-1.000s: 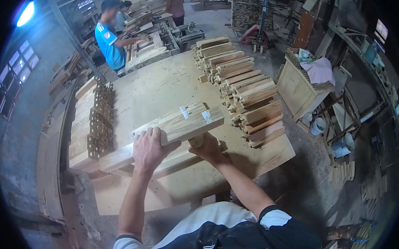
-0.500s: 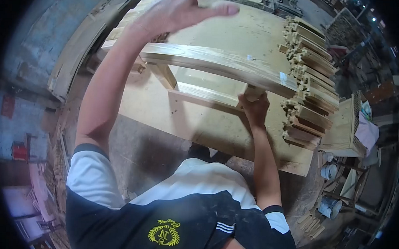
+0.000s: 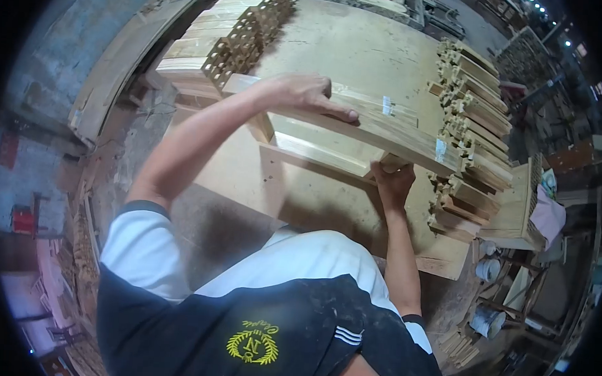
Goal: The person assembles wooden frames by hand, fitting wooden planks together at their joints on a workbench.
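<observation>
A wooden frame stands on the pale worktable (image 3: 361,36), its long top rail (image 3: 384,134) running across the middle of the view. On the left part of that rail lies my left hand (image 3: 305,95), fingers pressed together and thumb stretched out to the right along the wood. My right hand (image 3: 393,180) is wrapped round a short crosspiece (image 3: 391,162) below the rail's right part. A lower rail (image 3: 316,155) of the frame shows nearer to my body. Bits of clear tape stick to the top rail.
Stacked wooden pieces with slotted ends (image 3: 243,44) sit at the table's back left. Along its right edge runs a row of notched pieces (image 3: 475,128). Buckets (image 3: 488,320) and a pink cloth (image 3: 548,215) are at the right.
My left hand has come down from above onto the top rail. The frame and my right hand appear slightly lower and further right, and the view has shifted.
</observation>
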`<state>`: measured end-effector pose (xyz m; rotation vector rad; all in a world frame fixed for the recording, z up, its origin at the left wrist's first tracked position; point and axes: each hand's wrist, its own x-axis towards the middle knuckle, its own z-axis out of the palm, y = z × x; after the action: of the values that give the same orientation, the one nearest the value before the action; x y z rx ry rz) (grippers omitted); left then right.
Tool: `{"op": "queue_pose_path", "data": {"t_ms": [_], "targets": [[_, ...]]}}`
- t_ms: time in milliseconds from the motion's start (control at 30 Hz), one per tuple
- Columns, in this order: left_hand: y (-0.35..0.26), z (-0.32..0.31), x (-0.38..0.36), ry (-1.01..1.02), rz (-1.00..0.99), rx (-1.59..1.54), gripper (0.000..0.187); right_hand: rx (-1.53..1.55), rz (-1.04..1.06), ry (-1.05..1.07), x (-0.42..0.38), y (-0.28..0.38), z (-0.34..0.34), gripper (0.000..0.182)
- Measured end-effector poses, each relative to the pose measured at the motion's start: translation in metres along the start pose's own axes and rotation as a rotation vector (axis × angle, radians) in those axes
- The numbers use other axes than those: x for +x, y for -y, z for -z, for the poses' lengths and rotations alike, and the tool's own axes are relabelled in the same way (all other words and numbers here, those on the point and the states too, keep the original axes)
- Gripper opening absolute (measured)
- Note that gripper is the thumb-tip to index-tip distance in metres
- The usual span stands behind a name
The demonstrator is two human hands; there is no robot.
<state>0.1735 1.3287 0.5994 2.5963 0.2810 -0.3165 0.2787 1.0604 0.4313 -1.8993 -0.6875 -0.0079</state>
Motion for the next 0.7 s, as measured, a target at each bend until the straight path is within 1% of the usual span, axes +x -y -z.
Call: {"op": "queue_pose_path", "data": {"t_ms": [100,167,200,233,267,300,400,433,500,533,567,600,633,667,700], "targets": [[-0.007,0.027,-0.004,-0.126,-0.071,0.110,0.094,0.004,0.099,-0.079,0.025,0.022,0.002,0.055],[-0.013,0.064,0.000,-0.150,-0.030,0.131,0.093,0.200,-0.016,-0.072,0.063,0.044,0.002,0.051],[-0.015,0.076,0.004,-0.156,-0.007,0.132,0.092,0.259,0.051,-0.093,0.088,0.042,-0.001,0.049],[-0.015,0.085,0.010,-0.250,-0.014,0.107,0.091,0.317,0.121,-0.113,0.116,0.038,-0.005,0.047],[-0.014,0.093,0.018,-0.346,-0.021,0.082,0.089,0.239,0.264,-0.145,0.145,0.053,-0.004,0.049],[-0.012,0.097,0.029,-0.448,-0.063,0.129,0.084,0.090,0.271,-0.047,0.166,0.068,0.005,0.057],[0.028,0.075,0.091,-0.559,-0.031,0.233,0.082,-0.328,0.231,-0.084,0.181,0.046,0.011,0.067],[0.051,0.057,0.121,-0.646,-0.081,0.191,0.087,-0.234,0.074,0.036,0.165,0.025,0.012,0.070],[0.082,0.028,0.161,-0.617,-0.082,0.184,0.085,-0.093,-0.273,0.234,0.133,-0.017,0.015,0.075],[0.098,0.013,0.181,-0.614,-0.097,0.200,0.083,-0.081,-0.336,0.292,0.111,-0.018,0.020,0.066],[0.108,0.003,0.198,-0.588,-0.136,0.242,0.081,-0.083,-0.441,0.277,0.085,-0.026,0.024,0.063],[0.119,-0.007,0.215,-0.560,-0.173,0.284,0.079,-0.049,-0.504,0.289,0.060,-0.040,0.029,0.062],[0.142,-0.023,0.241,-0.680,-0.283,0.263,0.076,-0.013,-0.569,0.301,0.043,-0.050,0.034,0.061],[0.142,-0.023,0.251,-0.538,-0.169,0.379,0.073,-0.012,-0.617,0.306,0.032,-0.052,0.038,0.060],[0.152,-0.033,0.269,-0.604,-0.132,0.471,0.073,-0.009,-0.664,0.311,0.020,-0.051,0.042,0.059]]}}
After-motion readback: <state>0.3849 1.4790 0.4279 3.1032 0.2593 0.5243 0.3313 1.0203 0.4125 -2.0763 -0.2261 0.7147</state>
